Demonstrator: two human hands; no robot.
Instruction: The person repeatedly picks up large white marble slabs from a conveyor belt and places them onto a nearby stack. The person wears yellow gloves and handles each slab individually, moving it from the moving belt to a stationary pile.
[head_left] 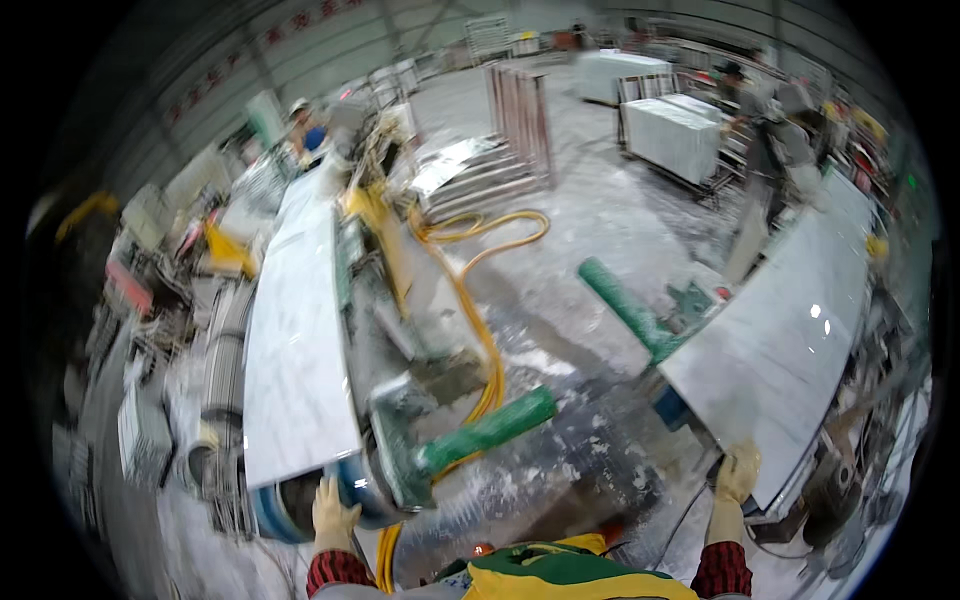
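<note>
Head view: left hand (334,522) fingers loosely spread, nothing visibly held, just by near end of left white slab (300,340); contact unclear. Right hand (738,474) on near edge of right white slab (785,335); grip can't tell. Both slabs look already laid flat, neither lifted; what's left doesn't show. Green roller (490,430) ahead-right of left hand, yellow hose (470,312) beyond.

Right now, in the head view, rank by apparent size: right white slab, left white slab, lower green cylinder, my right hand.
1. Right white slab and left white slab: too alike to rank surely.
2. Lower green cylinder.
3. Right hand.
</note>
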